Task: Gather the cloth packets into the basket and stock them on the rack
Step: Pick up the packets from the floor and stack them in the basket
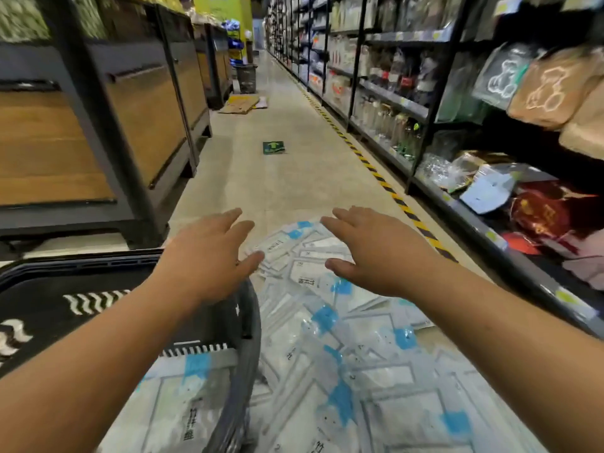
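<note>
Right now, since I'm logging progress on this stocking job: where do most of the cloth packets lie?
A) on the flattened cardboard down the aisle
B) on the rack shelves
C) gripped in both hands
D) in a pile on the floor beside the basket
D: the cloth packets lie piled on the floor right of the basket, with the left hand and right hand open above them.

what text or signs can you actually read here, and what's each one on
"竹" followed by more characters, too blurred to read: black print on the cloth packets, both the loose pile and those in the basket.
Green floor sticker: an arrow, no legible words.
Shelf price tags: too small and blurred.
Red packet: gold print, unreadable.
</note>
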